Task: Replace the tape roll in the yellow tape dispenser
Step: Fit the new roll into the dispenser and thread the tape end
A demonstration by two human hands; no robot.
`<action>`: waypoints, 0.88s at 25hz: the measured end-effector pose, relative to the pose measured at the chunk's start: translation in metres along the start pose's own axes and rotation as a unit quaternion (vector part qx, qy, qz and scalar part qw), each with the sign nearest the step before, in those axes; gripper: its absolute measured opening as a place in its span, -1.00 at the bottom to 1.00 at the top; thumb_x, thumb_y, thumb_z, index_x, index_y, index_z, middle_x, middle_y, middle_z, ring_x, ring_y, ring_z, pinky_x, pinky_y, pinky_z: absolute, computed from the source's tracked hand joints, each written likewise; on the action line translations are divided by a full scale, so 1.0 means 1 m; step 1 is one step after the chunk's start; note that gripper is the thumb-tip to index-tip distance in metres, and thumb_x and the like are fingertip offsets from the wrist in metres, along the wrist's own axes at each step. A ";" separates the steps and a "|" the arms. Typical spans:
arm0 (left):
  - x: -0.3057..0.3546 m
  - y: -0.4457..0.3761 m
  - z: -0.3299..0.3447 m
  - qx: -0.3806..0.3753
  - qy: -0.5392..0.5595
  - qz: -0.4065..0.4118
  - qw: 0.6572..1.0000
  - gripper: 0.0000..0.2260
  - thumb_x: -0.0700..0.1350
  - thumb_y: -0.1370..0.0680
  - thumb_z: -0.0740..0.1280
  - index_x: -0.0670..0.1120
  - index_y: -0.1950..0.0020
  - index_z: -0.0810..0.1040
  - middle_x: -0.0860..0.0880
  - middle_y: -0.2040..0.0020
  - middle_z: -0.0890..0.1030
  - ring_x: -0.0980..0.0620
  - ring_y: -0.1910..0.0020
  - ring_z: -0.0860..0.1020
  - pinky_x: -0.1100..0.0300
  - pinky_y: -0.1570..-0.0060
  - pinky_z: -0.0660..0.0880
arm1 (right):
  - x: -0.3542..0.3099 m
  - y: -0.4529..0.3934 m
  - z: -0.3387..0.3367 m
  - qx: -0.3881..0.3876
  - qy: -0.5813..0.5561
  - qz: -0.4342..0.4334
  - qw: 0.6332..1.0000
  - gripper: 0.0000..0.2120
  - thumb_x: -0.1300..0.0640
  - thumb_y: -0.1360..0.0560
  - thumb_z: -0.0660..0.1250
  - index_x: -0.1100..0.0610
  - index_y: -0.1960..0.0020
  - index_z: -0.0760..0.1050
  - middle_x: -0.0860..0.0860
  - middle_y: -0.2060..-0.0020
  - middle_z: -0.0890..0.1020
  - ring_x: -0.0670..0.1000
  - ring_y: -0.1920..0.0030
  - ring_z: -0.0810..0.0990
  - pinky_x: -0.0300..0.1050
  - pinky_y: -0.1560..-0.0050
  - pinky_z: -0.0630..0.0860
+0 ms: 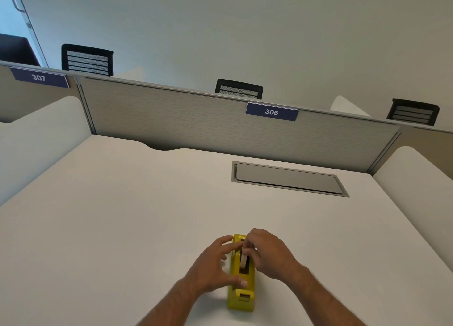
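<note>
Sitting in one yellow tape dispenser (241, 290), one tape roll (244, 259) pinched by right hand (269, 254); left hand (215, 264) spread, steadying dispenser.

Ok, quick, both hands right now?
Left hand: open, fingers braced on the yellow tape dispenser.
Right hand: pinching the tape roll.

"306" in white on blue sign (272, 111) atop front desk partition (196, 124); "307" on matching blue plate (39, 77) at left.
</note>
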State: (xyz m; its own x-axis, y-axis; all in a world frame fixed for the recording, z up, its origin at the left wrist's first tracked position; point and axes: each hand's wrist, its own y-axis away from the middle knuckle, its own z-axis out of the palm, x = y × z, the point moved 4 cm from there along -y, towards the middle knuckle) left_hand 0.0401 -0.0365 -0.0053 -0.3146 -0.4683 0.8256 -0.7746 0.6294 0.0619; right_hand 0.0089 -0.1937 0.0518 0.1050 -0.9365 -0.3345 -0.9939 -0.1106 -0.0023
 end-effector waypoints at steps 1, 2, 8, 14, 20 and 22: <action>-0.001 0.002 0.000 -0.008 -0.043 0.015 0.999 -0.15 0.45 -0.12 0.52 0.57 -0.34 0.21 0.38 -0.48 0.18 0.26 -0.29 0.40 0.33 -0.19 0.45 | -0.001 0.002 0.000 0.005 0.003 -0.008 1.000 -0.89 0.02 -0.60 0.27 0.03 0.00 0.52 -0.06 0.01 0.59 -0.04 -0.01 0.51 -0.12 0.02 0.53; -0.002 0.003 -0.002 -0.012 -0.085 0.033 0.996 -0.10 0.51 -0.14 0.44 0.51 -0.41 0.15 0.38 -0.53 0.09 0.25 -0.38 0.29 0.23 -0.30 0.41 | -0.002 0.004 0.000 0.010 0.004 -0.016 1.000 -0.89 0.01 -0.60 0.26 0.03 0.00 0.52 -0.07 0.00 0.58 -0.04 -0.02 0.50 -0.11 0.02 0.53; 0.002 0.002 -0.006 -0.029 -0.220 0.092 0.971 -0.06 0.47 -0.29 0.34 0.25 -0.56 0.01 0.51 -0.46 -0.17 0.17 -0.37 0.31 0.15 -0.23 0.47 | -0.004 0.023 0.009 0.044 -0.015 -0.037 0.998 -0.90 -0.01 -0.58 0.29 0.00 0.02 0.53 -0.10 0.00 0.52 -0.11 -0.02 0.45 -0.15 0.08 0.50; 0.000 -0.001 -0.003 -0.033 -0.228 0.067 0.971 -0.04 0.47 -0.29 0.34 0.26 -0.56 -0.03 0.60 -0.36 -0.25 0.14 -0.37 0.37 0.13 -0.27 0.46 | -0.006 0.043 0.023 0.086 -0.042 -0.048 0.994 -0.88 0.02 -0.59 0.30 0.05 0.00 0.57 -0.06 0.02 0.54 -0.16 0.06 0.37 -0.43 0.13 0.30; -0.003 -0.002 -0.002 -0.023 -0.220 0.063 0.973 -0.03 0.51 -0.26 0.32 0.26 -0.56 -0.01 0.59 -0.37 -0.22 0.15 -0.42 0.36 0.11 -0.30 0.45 | -0.010 0.061 0.026 0.115 -0.057 -0.057 0.990 -0.91 0.04 -0.54 0.34 0.04 0.05 0.57 -0.07 0.07 0.55 -0.19 0.09 0.39 -0.45 0.17 0.30; -0.004 -0.002 -0.002 -0.025 -0.219 0.063 0.973 -0.02 0.53 -0.25 0.31 0.27 -0.56 -0.01 0.61 -0.37 -0.21 0.16 -0.43 0.35 0.12 -0.30 0.44 | -0.011 0.068 0.028 0.119 -0.063 -0.059 0.989 -0.93 0.04 -0.52 0.37 0.02 0.07 0.58 -0.08 0.09 0.56 -0.20 0.10 0.39 -0.47 0.18 0.30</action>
State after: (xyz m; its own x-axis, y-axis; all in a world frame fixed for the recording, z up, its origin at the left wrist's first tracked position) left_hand 0.0439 -0.0343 -0.0077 -0.6183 -0.5980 0.5100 -0.6906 0.7231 0.0107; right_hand -0.0607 -0.1817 0.0291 0.2303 -0.8712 -0.4336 -0.9565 -0.1207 -0.2655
